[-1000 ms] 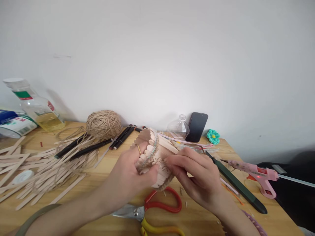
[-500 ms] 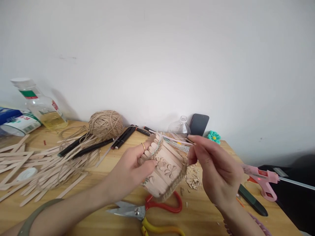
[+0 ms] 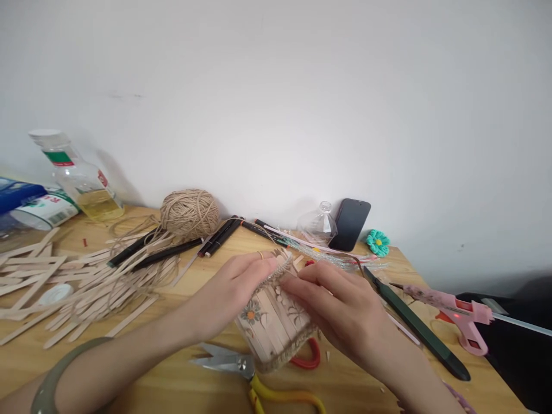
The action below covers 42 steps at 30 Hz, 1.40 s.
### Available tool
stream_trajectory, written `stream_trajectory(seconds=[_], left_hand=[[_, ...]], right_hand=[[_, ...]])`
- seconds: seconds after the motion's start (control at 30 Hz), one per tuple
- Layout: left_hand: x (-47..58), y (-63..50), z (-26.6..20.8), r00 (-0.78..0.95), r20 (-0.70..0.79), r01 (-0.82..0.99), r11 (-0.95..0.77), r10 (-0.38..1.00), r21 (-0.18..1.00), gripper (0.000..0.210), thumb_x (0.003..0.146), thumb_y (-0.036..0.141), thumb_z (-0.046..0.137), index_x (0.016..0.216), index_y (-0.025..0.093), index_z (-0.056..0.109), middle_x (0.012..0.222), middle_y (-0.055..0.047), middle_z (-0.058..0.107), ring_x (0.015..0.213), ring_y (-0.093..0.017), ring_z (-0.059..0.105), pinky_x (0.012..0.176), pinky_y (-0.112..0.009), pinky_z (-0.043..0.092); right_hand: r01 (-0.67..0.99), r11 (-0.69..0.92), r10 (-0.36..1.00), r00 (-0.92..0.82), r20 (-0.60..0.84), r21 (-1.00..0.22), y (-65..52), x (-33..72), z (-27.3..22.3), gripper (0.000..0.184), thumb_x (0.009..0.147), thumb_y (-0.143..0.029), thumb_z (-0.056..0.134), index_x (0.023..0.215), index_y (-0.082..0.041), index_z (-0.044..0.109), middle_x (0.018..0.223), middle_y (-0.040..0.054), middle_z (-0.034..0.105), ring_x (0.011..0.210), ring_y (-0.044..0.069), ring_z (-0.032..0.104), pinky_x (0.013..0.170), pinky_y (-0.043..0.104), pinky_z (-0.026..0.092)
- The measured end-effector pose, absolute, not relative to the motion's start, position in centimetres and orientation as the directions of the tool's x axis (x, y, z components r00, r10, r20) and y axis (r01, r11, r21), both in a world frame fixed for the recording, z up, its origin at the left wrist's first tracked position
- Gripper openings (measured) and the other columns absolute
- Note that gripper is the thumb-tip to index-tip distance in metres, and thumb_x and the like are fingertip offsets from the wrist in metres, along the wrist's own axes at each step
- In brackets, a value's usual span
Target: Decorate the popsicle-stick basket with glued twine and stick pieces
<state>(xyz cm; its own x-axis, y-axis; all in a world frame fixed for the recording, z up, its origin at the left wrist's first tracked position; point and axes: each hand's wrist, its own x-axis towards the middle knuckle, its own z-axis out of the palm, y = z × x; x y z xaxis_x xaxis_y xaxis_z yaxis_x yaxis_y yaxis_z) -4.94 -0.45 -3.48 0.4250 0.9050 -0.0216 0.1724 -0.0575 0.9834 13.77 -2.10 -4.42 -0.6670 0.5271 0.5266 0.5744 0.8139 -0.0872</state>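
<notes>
A small wooden craft-stick pot (image 3: 271, 322), with flower decorations and twine trim along its edges, is held tilted above the table. My left hand (image 3: 241, 282) is closed around its upper left side, thumb near the trimmed rim. With fingers pinched together, my right hand (image 3: 332, 293) works at the twine (image 3: 276, 276) along that rim; the fingertips are partly hidden. A thin strand runs from the twine ball (image 3: 190, 214) at the back towards the rim. Below the pot lie scissors (image 3: 245, 365) with one red and one yellow handle, partly covered by it.
Loose craft sticks (image 3: 95, 305) and black markers (image 3: 222, 237) lie at the left, with a glass bottle (image 3: 97, 195) behind. At the right are a pink glue gun (image 3: 466, 313), a dark green cutter (image 3: 422, 325), a phone (image 3: 350, 224) and a crocheted flower (image 3: 378, 243).
My right hand has moved left from beside the pot onto its upper rim. My left hand has shifted up along the rim, uncovering an orange-centred flower. The view has shifted slightly.
</notes>
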Motion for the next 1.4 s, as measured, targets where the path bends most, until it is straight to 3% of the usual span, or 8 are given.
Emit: stream_trajectory(seconds=[0.23, 0.43, 0.63, 0.8, 0.9, 1.0, 1.2, 1.4], left_hand=[[-5.1, -0.4, -4.0, 0.409, -0.001, 0.228, -0.101, 0.913, 0.968, 0.03, 0.087, 0.038, 0.036, 0.066, 0.022, 0.052, 0.074, 0.003, 0.063, 0.077, -0.016, 0.058, 0.07, -0.021, 0.045], [-5.0, -0.3, -4.5, 0.36, 0.056, 0.202, -0.137, 0.931, 0.97, 0.03, 0.085, 0.038, 0.038, 0.063, 0.023, 0.051, 0.068, 0.002, 0.06, 0.071, -0.018, 0.057, 0.066, -0.024, 0.046], [-5.2, -0.3, -4.0, 0.318, 0.021, 0.239, -0.101, 0.948, 0.966, 0.032, 0.085, 0.039, 0.038, 0.06, 0.022, 0.051, 0.066, 0.001, 0.06, 0.072, -0.019, 0.059, 0.069, -0.025, 0.047], [-5.5, -0.3, -4.4, 0.313, 0.023, 0.228, -0.098, 0.949, 0.969, 0.032, 0.084, 0.04, 0.04, 0.066, 0.023, 0.059, 0.074, 0.001, 0.064, 0.08, -0.019, 0.06, 0.073, -0.024, 0.047], [-5.6, -0.1, -4.5, 0.315, 0.018, 0.258, -0.104, 0.949, 0.96, 0.032, 0.083, 0.038, 0.039, 0.061, 0.022, 0.056, 0.067, 0.001, 0.06, 0.075, -0.019, 0.059, 0.067, -0.024, 0.046], [-5.4, 0.0, -4.5, 0.349, 0.022, 0.28, -0.127, 0.937, 0.952, 0.034, 0.084, 0.039, 0.038, 0.057, 0.022, 0.051, 0.062, 0.002, 0.054, 0.067, -0.017, 0.055, 0.06, -0.024, 0.043], [-5.2, 0.4, -4.8, 0.384, 0.015, 0.324, -0.15, 0.923, 0.934, 0.033, 0.088, 0.034, 0.039, 0.065, 0.019, 0.058, 0.062, 0.003, 0.053, 0.064, -0.015, 0.051, 0.058, -0.024, 0.041], [-5.9, 1.0, -5.2, 0.117, 0.502, 0.276, -0.514, 0.857, 0.812, 0.017, 0.085, 0.023, 0.053, 0.085, 0.02, 0.07, 0.087, -0.003, 0.069, 0.086, -0.018, 0.059, 0.079, -0.032, 0.046]], right_hand=[[0.56, 0.819, 0.439, -0.754, 0.489, 0.128, -2.2, 13.5, -4.2, 0.034, 0.095, -0.009, 0.029, 0.092, -0.009, 0.063, 0.075, 0.0081, 0.064, 0.064, 0.018, 0.055, 0.053, 0.029, 0.041], [0.58, 0.794, 0.411, -0.731, 0.545, 0.18, -1.5, 13.7, -5.1, 0.012, 0.088, -0.01, 0.046, 0.091, -0.015, 0.056, 0.071, 0.0057, 0.06, 0.062, 0.018, 0.054, 0.051, 0.029, 0.043], [0.729, 0.681, 0.521, -0.419, 0.743, -0.067, -0.1, 14.9, -5.1, 0.02, 0.08, -0.003, 0.045, 0.079, -0.023, 0.044, 0.071, 0.0003, 0.05, 0.061, 0.013, 0.05, 0.052, 0.025, 0.042], [0.727, 0.595, 0.678, -0.223, 0.701, -0.344, 0.1, 15.5, -4.7, 0.031, 0.091, -0.012, 0.04, 0.062, -0.022, 0.038, 0.058, -0.0036, 0.042, 0.05, 0.011, 0.042, 0.048, 0.024, 0.035], [0.618, 0.63, 0.738, -0.287, 0.611, -0.471, -0.2, 15.0, -4.6, 0.014, 0.093, -0.019, 0.045, 0.087, -0.021, 0.058, 0.083, 0.0029, 0.059, 0.075, 0.015, 0.057, 0.063, 0.026, 0.045], [0.54, 0.643, 0.766, -0.443, 0.466, -0.543, -0.7, 14.3, -4.6, 0.028, 0.094, -0.027, 0.046, 0.121, -0.023, 0.05, 0.116, 0.0089, 0.056, 0.11, 0.021, 0.052, 0.087, 0.033, 0.046], [0.495, 0.551, 0.809, -0.513, 0.286, -0.672, -1.2, 13.3, -5.3, 0.012, 0.097, -0.029, 0.038, 0.098, -0.022, 0.048, 0.092, 0.0032, 0.051, 0.083, 0.016, 0.052, 0.075, 0.029, 0.047], [0.468, 0.58, 0.813, -0.38, 0.44, -0.667, -0.9, 13.5, -6.4, 0.009, 0.096, -0.029, 0.037, 0.09, -0.023, 0.041, 0.086, 0.0009, 0.041, 0.074, 0.016, 0.043, 0.065, 0.028, 0.041]])
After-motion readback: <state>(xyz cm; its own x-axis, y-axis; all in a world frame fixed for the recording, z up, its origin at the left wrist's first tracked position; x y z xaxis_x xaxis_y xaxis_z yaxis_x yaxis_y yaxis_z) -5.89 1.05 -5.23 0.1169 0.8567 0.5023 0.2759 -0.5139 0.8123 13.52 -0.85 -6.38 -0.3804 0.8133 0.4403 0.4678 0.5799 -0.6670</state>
